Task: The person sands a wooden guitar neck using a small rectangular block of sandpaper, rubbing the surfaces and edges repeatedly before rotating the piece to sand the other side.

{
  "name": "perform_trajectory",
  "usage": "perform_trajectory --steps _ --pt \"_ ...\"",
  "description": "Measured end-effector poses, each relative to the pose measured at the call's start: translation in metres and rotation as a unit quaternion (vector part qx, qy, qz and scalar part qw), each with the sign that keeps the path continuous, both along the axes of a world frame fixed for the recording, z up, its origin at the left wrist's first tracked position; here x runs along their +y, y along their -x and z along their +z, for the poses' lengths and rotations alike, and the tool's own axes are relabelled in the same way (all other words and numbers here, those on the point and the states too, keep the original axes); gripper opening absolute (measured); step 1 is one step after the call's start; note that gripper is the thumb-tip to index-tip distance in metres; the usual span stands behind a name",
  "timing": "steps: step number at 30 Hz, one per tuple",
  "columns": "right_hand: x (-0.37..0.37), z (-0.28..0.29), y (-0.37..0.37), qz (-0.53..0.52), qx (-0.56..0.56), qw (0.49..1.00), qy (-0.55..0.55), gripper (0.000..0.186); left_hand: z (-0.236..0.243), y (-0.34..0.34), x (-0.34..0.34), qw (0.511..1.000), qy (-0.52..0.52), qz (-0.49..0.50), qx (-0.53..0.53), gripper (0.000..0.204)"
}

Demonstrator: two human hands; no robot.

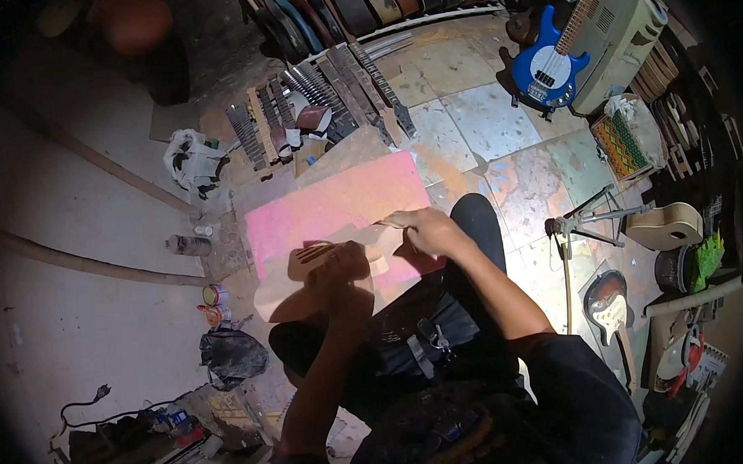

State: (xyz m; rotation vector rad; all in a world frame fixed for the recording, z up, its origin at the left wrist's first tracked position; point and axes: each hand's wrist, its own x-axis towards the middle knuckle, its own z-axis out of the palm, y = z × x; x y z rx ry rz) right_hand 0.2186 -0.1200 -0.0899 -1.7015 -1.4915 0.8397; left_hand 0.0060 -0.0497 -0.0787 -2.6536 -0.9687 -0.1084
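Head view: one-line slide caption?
Left hand on a pale wooden piece, right hand close by, over a pink board; blue bass at upper right.

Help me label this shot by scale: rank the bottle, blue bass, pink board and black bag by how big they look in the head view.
1. Pink board, though partly covered
2. Blue bass, its neck reaching the top edge
3. Black bag
4. Bottle
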Motion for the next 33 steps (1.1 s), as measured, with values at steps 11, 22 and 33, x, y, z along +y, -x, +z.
perform_trajectory --steps 11,22,33 --pt "-0.013 -0.004 0.031 -0.027 0.085 0.99 -0.111 0.053 -0.004 0.006 0.011 0.955 0.116 -0.087 -0.26 0.019" --pt "-0.022 -0.024 0.062 -0.112 0.081 0.98 -0.144 0.065 -0.011 -0.005 0.039 0.997 0.011 -0.072 -0.018 0.012" --pt "-0.008 -0.05 0.055 -0.202 0.034 0.977 -0.056 0.066 0.005 -0.032 0.046 0.998 -0.041 -0.012 0.041 0.017"
